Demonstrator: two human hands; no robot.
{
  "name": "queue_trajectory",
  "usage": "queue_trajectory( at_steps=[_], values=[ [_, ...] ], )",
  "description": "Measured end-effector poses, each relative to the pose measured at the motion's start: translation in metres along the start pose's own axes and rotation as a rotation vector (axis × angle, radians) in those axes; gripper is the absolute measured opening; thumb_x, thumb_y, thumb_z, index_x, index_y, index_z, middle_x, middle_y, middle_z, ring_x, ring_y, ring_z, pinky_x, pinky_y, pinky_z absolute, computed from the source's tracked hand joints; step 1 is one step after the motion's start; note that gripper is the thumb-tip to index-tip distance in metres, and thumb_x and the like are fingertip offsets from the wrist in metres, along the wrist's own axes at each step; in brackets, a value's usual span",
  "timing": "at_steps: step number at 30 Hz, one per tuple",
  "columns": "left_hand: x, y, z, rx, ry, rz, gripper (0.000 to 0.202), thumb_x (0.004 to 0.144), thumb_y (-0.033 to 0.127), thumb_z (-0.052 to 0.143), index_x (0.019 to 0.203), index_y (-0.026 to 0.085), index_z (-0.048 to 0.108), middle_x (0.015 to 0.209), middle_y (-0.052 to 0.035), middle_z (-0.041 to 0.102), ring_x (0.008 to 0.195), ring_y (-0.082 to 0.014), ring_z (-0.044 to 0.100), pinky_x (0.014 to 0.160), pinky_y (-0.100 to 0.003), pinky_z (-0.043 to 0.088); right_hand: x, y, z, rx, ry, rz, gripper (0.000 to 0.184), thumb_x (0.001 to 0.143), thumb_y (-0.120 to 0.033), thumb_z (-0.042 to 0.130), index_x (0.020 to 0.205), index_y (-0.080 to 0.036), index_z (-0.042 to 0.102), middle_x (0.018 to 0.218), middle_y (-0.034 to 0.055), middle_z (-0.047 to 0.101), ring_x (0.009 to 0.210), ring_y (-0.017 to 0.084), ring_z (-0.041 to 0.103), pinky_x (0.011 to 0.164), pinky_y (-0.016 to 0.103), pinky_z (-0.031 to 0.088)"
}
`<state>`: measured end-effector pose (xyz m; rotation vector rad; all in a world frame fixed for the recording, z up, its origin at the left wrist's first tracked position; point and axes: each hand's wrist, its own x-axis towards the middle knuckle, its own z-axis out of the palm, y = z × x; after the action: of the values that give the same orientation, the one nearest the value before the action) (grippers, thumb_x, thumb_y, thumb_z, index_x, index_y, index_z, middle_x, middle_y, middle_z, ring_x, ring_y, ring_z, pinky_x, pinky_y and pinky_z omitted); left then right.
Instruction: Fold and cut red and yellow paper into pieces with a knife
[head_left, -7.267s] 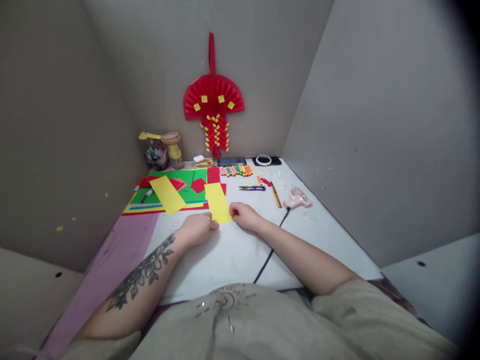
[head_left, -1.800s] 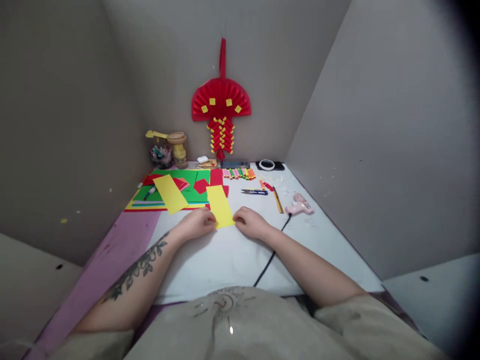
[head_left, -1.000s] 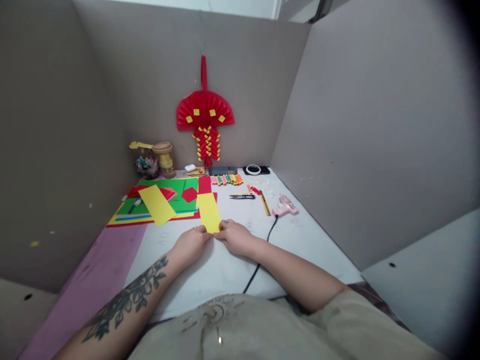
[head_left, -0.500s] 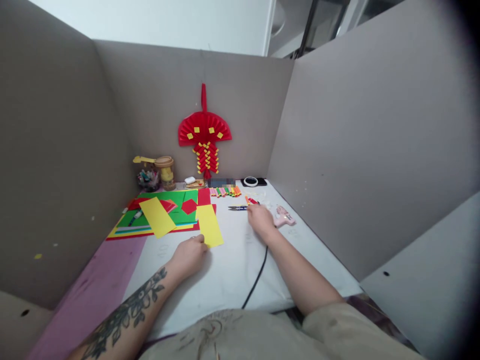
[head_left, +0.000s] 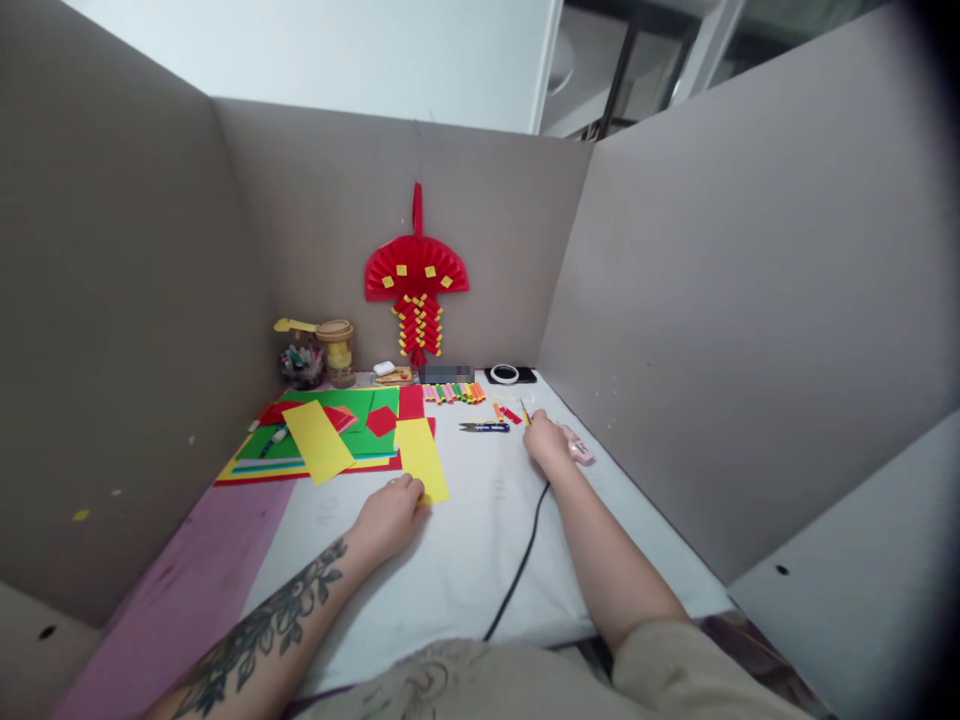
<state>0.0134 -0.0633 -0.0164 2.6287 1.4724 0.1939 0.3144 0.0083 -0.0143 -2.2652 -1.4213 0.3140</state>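
yellow oblong paper (head_left: 420, 452) lies flat, left hand (head_left: 394, 510) on it, grip unclear, right hand (head_left: 546, 440) pinching a cutter (head_left: 526, 413)

The head view looks forward and down over the table (head_left: 450, 590).

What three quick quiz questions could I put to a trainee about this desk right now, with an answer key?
1. Which tool is the right hand holding?
2. True or false: the left hand is on the glue gun.
3. Count the small yellow squares on the hanging red fan.

Key:
1. The craft knife.
2. False; it touches the near end of a yellow sheet.
3. Four.
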Motion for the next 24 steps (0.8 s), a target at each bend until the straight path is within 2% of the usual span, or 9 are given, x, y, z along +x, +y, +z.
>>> queue_trajectory(
  at_steps=[3,5,8,10,11,14,18,24],
  values=[
    [0.003,0.002,0.003,-0.019,-0.012,-0.014,0.019,0.086,0.027,0.038,0.085,0.017,0.055,0.089,-0.0089,0.061,0.082,-0.0209,0.058,0.070,-0.030,0.041,-0.008,0.002,-0.014,0.169,-0.053,-0.061,0.034,0.090,-0.025,0.036,0.118,-0.013,0.050,0.101,0.0153,0.063,0.088,0.022,0.060,0.074,0.030,0.044],
    [0.004,0.001,0.004,-0.031,-0.012,-0.010,0.019,0.086,0.025,0.037,0.082,0.017,0.055,0.086,-0.0087,0.061,0.081,-0.0206,0.058,0.069,-0.030,0.040,-0.015,0.002,-0.021,0.339,-0.137,-0.146,0.033,0.091,-0.029,0.033,0.114,-0.016,0.053,0.098,0.0106,0.063,0.082,0.017,0.060,0.070,0.026,0.046],
    [0.003,0.000,0.004,-0.045,-0.006,-0.025,0.019,0.084,0.024,0.037,0.079,0.018,0.054,0.085,-0.0083,0.062,0.079,-0.0199,0.058,0.067,-0.029,0.040,-0.024,0.001,-0.026,0.902,-0.408,-0.282,0.031,0.087,-0.033,0.043,0.108,-0.016,0.057,0.086,0.0067,0.060,0.072,0.014,0.057,0.067,0.025,0.047],
    [0.002,0.000,0.002,-0.039,0.011,-0.039,0.019,0.084,0.023,0.037,0.079,0.018,0.054,0.085,-0.0081,0.062,0.078,-0.0199,0.058,0.066,-0.029,0.039,-0.029,0.000,-0.027,1.262,-0.601,-0.308,0.028,0.080,-0.034,0.056,0.101,-0.017,0.061,0.079,0.0039,0.057,0.067,0.013,0.054,0.065,0.026,0.046],
    [0.001,0.000,0.000,-0.032,0.024,-0.043,0.019,0.084,0.023,0.037,0.080,0.018,0.054,0.085,-0.0082,0.061,0.078,-0.0199,0.058,0.066,-0.029,0.039,-0.031,-0.001,-0.027,1.355,-0.666,-0.299,0.026,0.076,-0.033,0.061,0.098,-0.018,0.062,0.077,0.0025,0.056,0.066,0.012,0.052,0.065,0.025,0.046],
    [0.000,0.001,-0.004,-0.011,0.068,-0.047,0.020,0.086,0.025,0.036,0.081,0.018,0.054,0.085,-0.0083,0.061,0.078,-0.0201,0.057,0.065,-0.030,0.038,-0.035,-0.002,-0.025,1.470,-0.764,-0.264,0.024,0.073,-0.030,0.065,0.094,-0.019,0.064,0.075,0.0010,0.054,0.067,0.011,0.051,0.064,0.024,0.046],
    [0.001,0.001,-0.006,-0.002,0.127,-0.062,0.020,0.087,0.025,0.035,0.082,0.018,0.053,0.087,-0.0079,0.060,0.079,-0.0201,0.056,0.064,-0.030,0.038,-0.035,-0.003,-0.022,1.512,-0.806,-0.251,0.022,0.074,-0.027,0.065,0.095,-0.018,0.065,0.075,0.0012,0.055,0.069,0.012,0.052,0.064,0.024,0.046],
    [0.005,-0.010,-0.008,-0.098,0.341,-0.129,0.020,0.089,0.029,0.034,0.081,0.019,0.050,0.088,-0.0064,0.057,0.082,-0.0203,0.055,0.066,-0.029,0.039,-0.032,-0.001,-0.017,1.543,-0.837,-0.171,0.022,0.075,-0.024,0.064,0.096,-0.017,0.063,0.076,0.0017,0.057,0.067,0.014,0.057,0.064,0.028,0.049]
  ],
)
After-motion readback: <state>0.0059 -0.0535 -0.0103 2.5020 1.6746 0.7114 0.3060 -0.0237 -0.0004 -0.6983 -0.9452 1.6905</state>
